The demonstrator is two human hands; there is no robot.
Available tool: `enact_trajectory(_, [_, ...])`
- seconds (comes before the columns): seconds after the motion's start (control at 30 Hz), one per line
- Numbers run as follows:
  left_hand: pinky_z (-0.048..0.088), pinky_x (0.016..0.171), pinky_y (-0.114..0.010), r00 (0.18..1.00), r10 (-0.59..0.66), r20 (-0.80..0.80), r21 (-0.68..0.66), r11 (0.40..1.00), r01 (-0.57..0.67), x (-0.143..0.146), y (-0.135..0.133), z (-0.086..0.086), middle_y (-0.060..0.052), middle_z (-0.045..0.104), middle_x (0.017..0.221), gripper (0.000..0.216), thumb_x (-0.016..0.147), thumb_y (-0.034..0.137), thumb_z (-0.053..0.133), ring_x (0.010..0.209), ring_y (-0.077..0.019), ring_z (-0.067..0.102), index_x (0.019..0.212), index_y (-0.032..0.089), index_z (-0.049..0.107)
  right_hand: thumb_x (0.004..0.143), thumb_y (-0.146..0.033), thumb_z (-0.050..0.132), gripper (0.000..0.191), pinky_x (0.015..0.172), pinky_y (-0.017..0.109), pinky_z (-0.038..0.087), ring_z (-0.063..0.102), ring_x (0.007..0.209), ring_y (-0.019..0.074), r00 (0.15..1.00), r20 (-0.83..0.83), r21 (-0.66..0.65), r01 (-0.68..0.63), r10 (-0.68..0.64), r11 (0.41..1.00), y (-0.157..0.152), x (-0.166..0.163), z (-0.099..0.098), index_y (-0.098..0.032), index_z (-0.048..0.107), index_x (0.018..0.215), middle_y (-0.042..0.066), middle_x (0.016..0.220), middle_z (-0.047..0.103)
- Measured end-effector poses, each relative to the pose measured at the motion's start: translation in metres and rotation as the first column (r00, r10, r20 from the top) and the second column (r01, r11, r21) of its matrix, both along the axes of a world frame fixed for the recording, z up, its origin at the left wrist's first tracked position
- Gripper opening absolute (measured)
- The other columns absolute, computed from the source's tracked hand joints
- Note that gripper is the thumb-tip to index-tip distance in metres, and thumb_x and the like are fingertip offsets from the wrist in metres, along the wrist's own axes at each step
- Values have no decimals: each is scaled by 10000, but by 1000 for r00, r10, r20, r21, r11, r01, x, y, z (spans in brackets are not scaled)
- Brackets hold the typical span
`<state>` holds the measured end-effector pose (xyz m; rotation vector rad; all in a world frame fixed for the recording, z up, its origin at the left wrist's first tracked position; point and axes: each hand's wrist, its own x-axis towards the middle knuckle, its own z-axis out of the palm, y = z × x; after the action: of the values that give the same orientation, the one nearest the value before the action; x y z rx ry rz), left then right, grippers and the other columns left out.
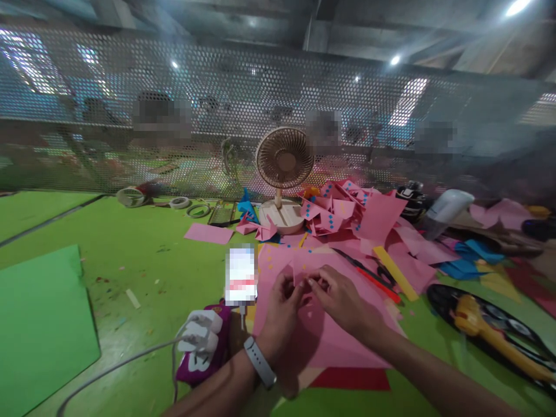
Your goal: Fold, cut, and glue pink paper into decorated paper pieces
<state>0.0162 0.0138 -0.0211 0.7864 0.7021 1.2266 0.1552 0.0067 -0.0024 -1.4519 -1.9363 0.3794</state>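
My left hand [279,307], with a pale watch band [259,362] on its wrist, is closed in a pinch on a small piece of pink paper [299,271]. Close beside it, my right hand [341,296] has its thumb and forefinger pressed together at the same piece's lower edge. The paper's exact shape is partly hidden by my fingers. Under both hands lie large pink sheets [347,350], with a red sheet [354,379] showing at the near edge. Left of my hands rests a phone [241,275] with its screen lit and a cable plugged in.
Behind stand a small fan [285,159] and a heap of folded pink paper [334,211]. A red-edged cutter [377,284], a yellow strip [396,273] and a glue gun [486,324] lie to the right. A purple power strip [200,359] and green board [47,330] are left.
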Motion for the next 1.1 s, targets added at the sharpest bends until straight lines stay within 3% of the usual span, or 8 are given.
enact_trajectory(0.53, [519,723,-309,999,44,-22,-49,998,-45,0,-3,9,1,605,762,351,613,357,809,747,-151,614,732,171,537,846,-235,540,121,682,286,487,611,746,161,994,-97,-56,36,-41,998,-3,3,17,-193,636,907,49,882,662])
enact_trajectory(0.7, [521,744,-326,1000,3,4,-59,998,-2,-2,-5,14,-11,628,775,340,617,354,805,750,-162,628,745,166,553,874,-239,518,111,661,279,465,589,743,163,990,131,87,-63,51,994,-6,4,16,-187,602,924,54,870,642])
enact_trajectory(0.87, [518,700,-277,1000,13,-23,-53,998,-15,-2,-5,16,5,622,756,334,615,344,805,723,-138,613,759,168,561,913,-182,440,160,691,300,444,589,852,197,916,400,246,-151,41,958,-9,3,8,-163,591,964,77,901,643])
enact_trajectory(1.1, [508,702,-271,999,12,-40,-51,999,-14,-2,-5,14,9,620,780,324,618,333,802,742,-136,606,760,169,562,930,-135,399,216,652,299,444,589,838,193,851,523,302,-229,40,926,-8,3,10,-150,612,962,84,889,658])
